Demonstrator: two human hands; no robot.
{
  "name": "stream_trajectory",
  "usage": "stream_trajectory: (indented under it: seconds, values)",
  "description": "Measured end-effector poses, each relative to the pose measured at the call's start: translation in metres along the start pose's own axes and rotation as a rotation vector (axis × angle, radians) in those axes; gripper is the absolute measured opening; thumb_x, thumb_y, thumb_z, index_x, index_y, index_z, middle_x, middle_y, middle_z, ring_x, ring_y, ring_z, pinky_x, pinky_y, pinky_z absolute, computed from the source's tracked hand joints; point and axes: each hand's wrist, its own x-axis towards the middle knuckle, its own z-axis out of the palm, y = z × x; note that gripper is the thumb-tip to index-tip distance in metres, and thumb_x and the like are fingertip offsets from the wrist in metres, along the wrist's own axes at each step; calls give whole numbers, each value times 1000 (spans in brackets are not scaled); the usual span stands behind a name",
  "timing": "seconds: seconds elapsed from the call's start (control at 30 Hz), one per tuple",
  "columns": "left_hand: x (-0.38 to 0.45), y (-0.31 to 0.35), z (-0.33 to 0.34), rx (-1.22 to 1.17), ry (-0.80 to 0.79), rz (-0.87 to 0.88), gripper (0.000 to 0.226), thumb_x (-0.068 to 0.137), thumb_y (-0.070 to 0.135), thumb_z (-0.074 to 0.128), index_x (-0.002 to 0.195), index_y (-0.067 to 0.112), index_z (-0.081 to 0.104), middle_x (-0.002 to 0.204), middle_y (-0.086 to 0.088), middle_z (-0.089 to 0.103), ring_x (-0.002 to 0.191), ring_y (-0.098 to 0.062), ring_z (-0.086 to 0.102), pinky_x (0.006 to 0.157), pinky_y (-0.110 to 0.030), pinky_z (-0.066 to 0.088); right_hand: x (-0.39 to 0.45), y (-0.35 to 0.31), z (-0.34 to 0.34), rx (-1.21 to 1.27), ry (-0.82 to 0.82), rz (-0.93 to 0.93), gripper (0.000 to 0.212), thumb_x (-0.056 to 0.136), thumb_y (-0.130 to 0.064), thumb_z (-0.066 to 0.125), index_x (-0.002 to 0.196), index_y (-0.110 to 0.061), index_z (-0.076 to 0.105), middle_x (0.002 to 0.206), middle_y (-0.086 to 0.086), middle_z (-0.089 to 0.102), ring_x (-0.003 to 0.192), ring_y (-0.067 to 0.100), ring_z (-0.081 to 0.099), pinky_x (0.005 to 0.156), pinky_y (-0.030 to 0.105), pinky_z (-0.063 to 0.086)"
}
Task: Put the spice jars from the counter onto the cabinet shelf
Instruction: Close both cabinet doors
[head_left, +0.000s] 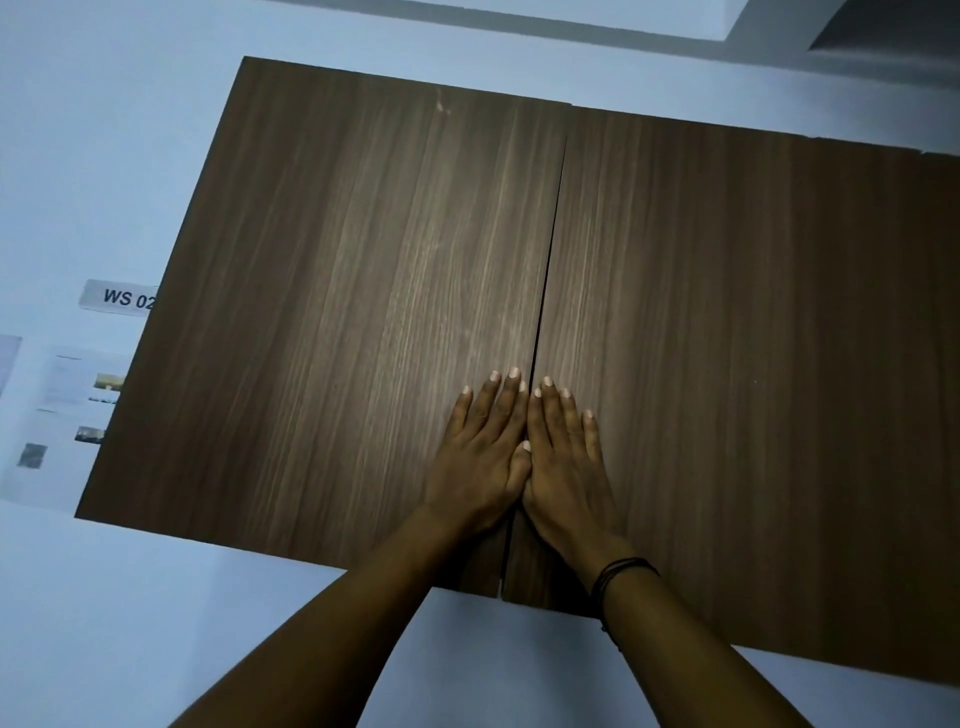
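Wooden cabinet doors (363, 291) under both flat hands (480, 457).

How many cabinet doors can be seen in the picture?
2. The left door lies under the left hand, the right door under the right hand; more may be out of view.

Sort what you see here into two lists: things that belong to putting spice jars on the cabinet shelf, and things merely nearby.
Belongs to the job:
left cabinet door
right cabinet door
left hand
right hand

Merely nearby:
WS 02 label
wall poster
wrist cords

No spice jars are in view.
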Motion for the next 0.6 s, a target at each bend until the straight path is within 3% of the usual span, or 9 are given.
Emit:
stream_trajectory:
  seconds: [0.17, 0.4, 0.6]
  values:
    - [0, 2, 0, 26, 7, -1, 64, 100, 36, 20, 157, 7, 15, 167, -12, 7, 155, -26, 5, 126, -47, 6, 0, 2, 0, 21, -2, -8, 62, 105, -31, 18, 154, -18, -19, 162, -2, -26, 148, 13, -28, 119, 34, -21]
    - [3, 2, -7, 61, -96, -29, 69, 99, 47, 7, 159, 14, -1, 167, -6, -11, 154, -20, -16, 125, -41, -11, -4, 3, -16, -7, -38, 77, 61, 105, -31, 16, 155, -11, -11, 164, 8, -17, 152, 20, -16, 123, 41, -10]
    - [6, 1, -28, 94, -98, -76, 74, 97, 54, 6, 158, 12, -2, 167, -9, -9, 154, -22, -12, 123, -43, -12, -4, 1, -38, -57, -12, 142, 68, 102, -44, 18, 156, -11, -8, 164, 10, -16, 152, 25, -14, 122, 51, -9]
